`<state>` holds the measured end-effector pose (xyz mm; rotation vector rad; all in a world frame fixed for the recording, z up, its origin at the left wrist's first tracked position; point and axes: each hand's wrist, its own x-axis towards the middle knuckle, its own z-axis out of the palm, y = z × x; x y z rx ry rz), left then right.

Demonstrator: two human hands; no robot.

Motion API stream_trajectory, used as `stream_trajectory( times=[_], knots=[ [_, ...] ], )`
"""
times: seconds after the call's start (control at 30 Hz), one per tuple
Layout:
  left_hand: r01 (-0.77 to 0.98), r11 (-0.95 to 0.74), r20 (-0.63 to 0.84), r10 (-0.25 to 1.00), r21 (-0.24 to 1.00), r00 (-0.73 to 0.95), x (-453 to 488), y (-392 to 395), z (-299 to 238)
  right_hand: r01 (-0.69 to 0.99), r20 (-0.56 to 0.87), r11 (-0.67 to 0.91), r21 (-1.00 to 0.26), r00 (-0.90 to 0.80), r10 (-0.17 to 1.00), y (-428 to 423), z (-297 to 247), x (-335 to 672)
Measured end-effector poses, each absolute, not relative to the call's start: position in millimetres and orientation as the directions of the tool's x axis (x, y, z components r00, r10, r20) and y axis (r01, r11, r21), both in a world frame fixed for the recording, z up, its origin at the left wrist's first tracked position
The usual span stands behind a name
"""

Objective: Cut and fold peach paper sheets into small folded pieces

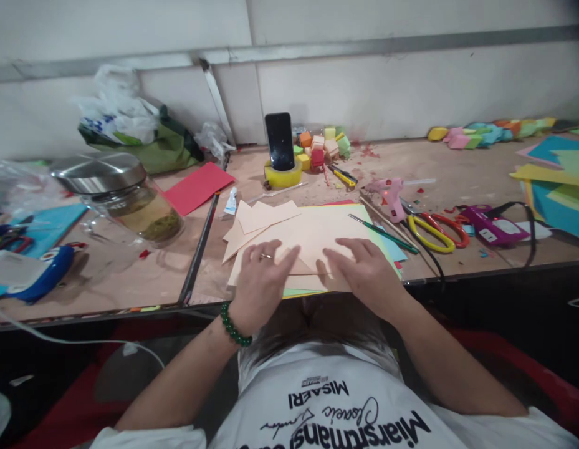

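Peach paper (317, 234) lies at the near edge of the table (457, 178), centred in front of the person. It rests on a yellow-green sheet (301, 292), whose edge shows along the near side. Pointed pieces of the same peach paper project to the far left.

Left hand (262, 282): laid palm-down on the near left part of the paper. Its fingers are extended and released, and they grasp nothing. A green bead bracelet (234, 327) is on the wrist.

Right hand (366, 273): laid palm-down on the near right part of the paper, just beside the left hand. Its fingers are also spread flat and released.

Right of the paper: a green pencil (382, 234), a pink glue gun (389, 194) and yellow-handled scissors (432, 234).
Far side: a phone (279, 140) standing upright in a yellow tape roll (283, 179).
Left: a red sheet (198, 187) and a glass jar (130, 202) with a steel lid.
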<state>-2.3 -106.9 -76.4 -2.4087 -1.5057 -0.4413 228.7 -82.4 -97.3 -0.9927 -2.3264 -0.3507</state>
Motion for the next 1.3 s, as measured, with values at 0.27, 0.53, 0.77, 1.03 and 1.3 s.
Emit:
stream_trajectory(
  times=[0.27,0.53,0.77,1.03,1.3],
  knots=[
    [0.815,-0.576,0.351,0.753,-0.059,0.557,-2,-120,-80,0.524,0.546,0.848,0.085,-0.736,0.4,-85,-93,239],
    [0.88,-0.474,0.356,0.826,0.021,0.436,-47,-130,-85,0.636,0.585,0.771,-0.039,-0.611,0.534,-94,-101,280],
    [0.924,-0.327,0.28,0.922,0.198,0.266,-30,-108,-76,0.652,0.54,0.728,-0.212,-0.543,0.643,-93,-101,274],
    [0.817,-0.354,0.268,0.929,0.454,0.254,-18,-98,-81,0.69,0.526,0.692,-0.214,-0.515,0.676,-91,-100,268],
    [0.767,-0.614,0.561,0.575,-0.186,0.596,-4,-131,-59,0.681,0.736,0.725,-0.101,-0.44,0.515,-86,-82,245]
  ],
)
